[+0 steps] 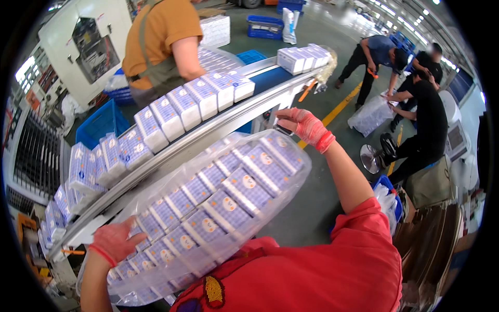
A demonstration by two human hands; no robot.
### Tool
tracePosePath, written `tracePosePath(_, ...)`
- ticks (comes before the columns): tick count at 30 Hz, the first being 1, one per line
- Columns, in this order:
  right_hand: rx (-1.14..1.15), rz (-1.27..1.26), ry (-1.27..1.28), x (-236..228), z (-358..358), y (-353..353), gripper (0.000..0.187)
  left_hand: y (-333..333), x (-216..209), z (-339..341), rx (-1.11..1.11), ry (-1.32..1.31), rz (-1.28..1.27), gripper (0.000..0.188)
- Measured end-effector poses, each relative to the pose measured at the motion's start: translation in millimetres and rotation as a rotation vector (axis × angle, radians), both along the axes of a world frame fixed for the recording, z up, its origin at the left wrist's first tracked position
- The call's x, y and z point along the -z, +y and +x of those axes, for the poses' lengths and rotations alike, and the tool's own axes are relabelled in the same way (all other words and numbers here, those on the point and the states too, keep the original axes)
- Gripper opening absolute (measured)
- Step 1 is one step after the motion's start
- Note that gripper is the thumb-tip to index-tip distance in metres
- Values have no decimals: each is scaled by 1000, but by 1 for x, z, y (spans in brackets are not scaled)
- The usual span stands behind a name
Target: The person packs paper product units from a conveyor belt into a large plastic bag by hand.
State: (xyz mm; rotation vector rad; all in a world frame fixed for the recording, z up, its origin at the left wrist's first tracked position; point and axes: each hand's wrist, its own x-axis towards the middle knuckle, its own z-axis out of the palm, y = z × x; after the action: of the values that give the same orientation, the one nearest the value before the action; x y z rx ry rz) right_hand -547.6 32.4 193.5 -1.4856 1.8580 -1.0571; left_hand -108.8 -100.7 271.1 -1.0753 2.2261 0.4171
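Note:
A long clear plastic bag (208, 212) full of blue-and-white checked tissue packs lies slanting in front of me, in two visible rows. My left hand (113, 241), in a pinkish work glove, rests on the bag's near-left side with fingers spread. My right hand (307, 128), gloved the same way, is just above the bag's far-right end. Its fingers are bent at a small dark item that I cannot make out. Beyond the bag runs a conveyor (283, 83) with a blue belt, carrying a line of tissue packs (183, 107).
Across the conveyor stands a person in an orange shirt (169, 31). A blue crate (104, 125) is behind the line at left. At right, several people handle a filled clear bag (370, 115) near a round-based stool (370, 158). Stacked cardboard (429, 244) stands at lower right.

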Motion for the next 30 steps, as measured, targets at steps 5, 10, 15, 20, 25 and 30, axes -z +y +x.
tracePosePath(5,121,468,-29,30,-31,11,55,-6,72,-187,453,567,110,53)
tracePosePath(10,17,339,85,42,-24,-28,47,-28,192,-293,470,828,1,58)
tracePosePath(15,265,-33,-595,2,-29,-24,19,20,125,-288,195,697,436,66)
tracePosePath(20,440,-175,-480,-16,-61,4,20,33,117,-286,135,591,503,57)
tracePosePath(25,276,-525,521,-56,-1,-30,11,-19,180,-170,245,695,235,55)
tracePosePath(30,-938,233,638,-15,45,-77,43,-14,135,-46,36,391,-342,53)
